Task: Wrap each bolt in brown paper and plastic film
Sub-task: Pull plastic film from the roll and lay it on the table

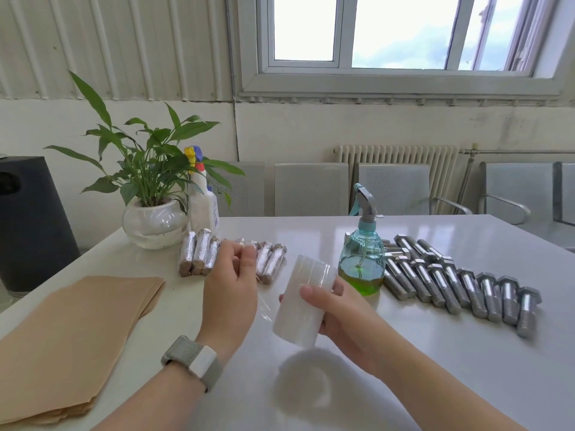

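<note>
White table (435, 353), both hands mid-wrap over it, film roll lifted.
Head view: right hand (339, 309) grasps the film roll (303, 301), thumb across its front, fingers curled behind, roll tilted and off the table. Left hand (230, 284) is raised just left of the roll, fingers curled over something at the wrapped row; a strip of film (264, 306) stretches between it and the roll; what it pinches is hidden, can't tell. Wrapped bolts (199, 256) lie side by side behind the left hand, near the plant bowl (154, 225). Bare bolts (466, 281) lie in rows at right, touching each other, just beside the green spray bottle (362, 259). Brown paper (68, 337) is stacked flat at left. Watch band (196, 362) on left wrist.
</note>
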Demonstrator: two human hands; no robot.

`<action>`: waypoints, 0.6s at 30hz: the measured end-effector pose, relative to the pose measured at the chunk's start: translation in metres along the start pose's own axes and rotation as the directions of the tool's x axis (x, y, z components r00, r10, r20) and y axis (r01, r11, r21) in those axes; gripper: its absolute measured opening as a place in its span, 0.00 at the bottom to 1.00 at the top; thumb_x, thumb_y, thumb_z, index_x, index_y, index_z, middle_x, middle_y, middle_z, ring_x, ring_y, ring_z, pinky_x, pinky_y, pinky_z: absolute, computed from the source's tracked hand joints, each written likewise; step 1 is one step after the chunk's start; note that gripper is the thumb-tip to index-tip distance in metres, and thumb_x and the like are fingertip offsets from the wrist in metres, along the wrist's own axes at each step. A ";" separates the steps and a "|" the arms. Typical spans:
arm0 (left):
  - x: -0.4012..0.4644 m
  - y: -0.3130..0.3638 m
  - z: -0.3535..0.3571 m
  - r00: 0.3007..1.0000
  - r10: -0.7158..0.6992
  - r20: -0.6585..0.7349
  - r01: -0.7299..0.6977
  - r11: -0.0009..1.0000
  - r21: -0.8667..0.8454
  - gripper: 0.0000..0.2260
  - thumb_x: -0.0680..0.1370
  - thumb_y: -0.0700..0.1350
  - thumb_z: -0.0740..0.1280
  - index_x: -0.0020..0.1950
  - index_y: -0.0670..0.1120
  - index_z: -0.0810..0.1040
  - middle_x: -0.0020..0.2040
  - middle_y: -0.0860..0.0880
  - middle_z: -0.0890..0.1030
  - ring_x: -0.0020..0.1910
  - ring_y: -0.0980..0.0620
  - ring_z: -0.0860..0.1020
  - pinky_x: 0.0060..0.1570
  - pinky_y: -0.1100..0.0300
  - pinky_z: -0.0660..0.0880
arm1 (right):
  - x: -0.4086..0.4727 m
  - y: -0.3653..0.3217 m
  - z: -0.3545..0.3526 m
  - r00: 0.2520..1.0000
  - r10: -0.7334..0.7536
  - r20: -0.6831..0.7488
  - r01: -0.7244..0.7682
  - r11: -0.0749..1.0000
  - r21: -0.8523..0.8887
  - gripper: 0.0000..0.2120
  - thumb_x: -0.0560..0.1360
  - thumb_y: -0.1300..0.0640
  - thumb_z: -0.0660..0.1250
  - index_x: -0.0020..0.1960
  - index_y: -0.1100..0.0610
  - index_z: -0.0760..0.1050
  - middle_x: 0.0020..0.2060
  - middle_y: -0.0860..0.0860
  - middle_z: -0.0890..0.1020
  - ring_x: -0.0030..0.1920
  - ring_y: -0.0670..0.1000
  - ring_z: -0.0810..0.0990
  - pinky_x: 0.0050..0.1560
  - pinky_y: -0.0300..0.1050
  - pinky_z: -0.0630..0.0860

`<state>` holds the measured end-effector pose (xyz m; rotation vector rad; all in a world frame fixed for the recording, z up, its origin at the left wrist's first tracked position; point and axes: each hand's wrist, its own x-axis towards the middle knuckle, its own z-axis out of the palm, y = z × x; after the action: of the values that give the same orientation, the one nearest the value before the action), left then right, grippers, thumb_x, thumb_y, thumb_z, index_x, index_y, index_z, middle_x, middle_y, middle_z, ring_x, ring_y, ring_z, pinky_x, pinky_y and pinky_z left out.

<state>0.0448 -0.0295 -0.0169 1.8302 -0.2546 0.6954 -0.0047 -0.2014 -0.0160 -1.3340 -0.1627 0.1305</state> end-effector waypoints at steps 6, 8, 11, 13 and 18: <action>0.007 0.012 -0.025 0.928 -0.283 0.242 0.359 0.855 -0.375 0.12 0.83 0.49 0.61 0.40 0.47 0.69 0.27 0.52 0.64 0.20 0.55 0.59 0.20 0.66 0.57 | -0.003 -0.008 -0.008 0.996 0.044 -0.074 -0.038 0.995 0.090 0.29 0.65 0.45 0.78 0.59 0.59 0.77 0.47 0.57 0.84 0.49 0.54 0.85 0.46 0.51 0.82; 0.005 0.012 -0.032 0.922 -0.282 0.267 0.371 0.843 -0.390 0.13 0.83 0.48 0.61 0.39 0.47 0.67 0.28 0.51 0.63 0.20 0.54 0.58 0.20 0.65 0.58 | -0.002 -0.009 -0.006 0.996 0.031 -0.087 -0.025 0.997 0.076 0.29 0.64 0.50 0.79 0.59 0.62 0.75 0.50 0.59 0.84 0.51 0.57 0.84 0.51 0.55 0.82; 0.000 0.007 -0.039 0.907 -0.320 0.276 0.407 0.834 -0.372 0.13 0.83 0.47 0.61 0.39 0.47 0.67 0.27 0.50 0.64 0.19 0.53 0.60 0.20 0.65 0.59 | -0.003 -0.010 -0.004 0.994 0.071 -0.086 -0.067 0.996 0.055 0.31 0.64 0.47 0.79 0.58 0.63 0.74 0.47 0.61 0.84 0.44 0.60 0.84 0.44 0.54 0.82; 0.000 0.004 -0.046 0.874 -0.380 0.303 0.475 0.799 -0.368 0.13 0.83 0.47 0.61 0.39 0.47 0.67 0.26 0.51 0.65 0.18 0.54 0.60 0.20 0.65 0.58 | -0.005 -0.012 -0.006 0.986 0.165 -0.031 -0.160 0.978 0.134 0.26 0.69 0.46 0.73 0.59 0.63 0.75 0.45 0.61 0.82 0.46 0.61 0.82 0.47 0.54 0.80; 0.012 -0.003 -0.068 0.840 -0.442 0.316 0.537 0.766 -0.355 0.12 0.84 0.46 0.59 0.41 0.46 0.66 0.25 0.52 0.63 0.17 0.55 0.58 0.21 0.67 0.54 | -0.002 -0.015 -0.016 0.985 0.170 0.032 -0.172 0.983 0.062 0.24 0.66 0.53 0.73 0.60 0.62 0.77 0.44 0.57 0.83 0.44 0.54 0.83 0.44 0.51 0.81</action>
<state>0.0325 0.0359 0.0028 1.4433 -0.0474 0.0504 -0.0040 -0.2202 -0.0049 -1.2808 -0.0654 0.2962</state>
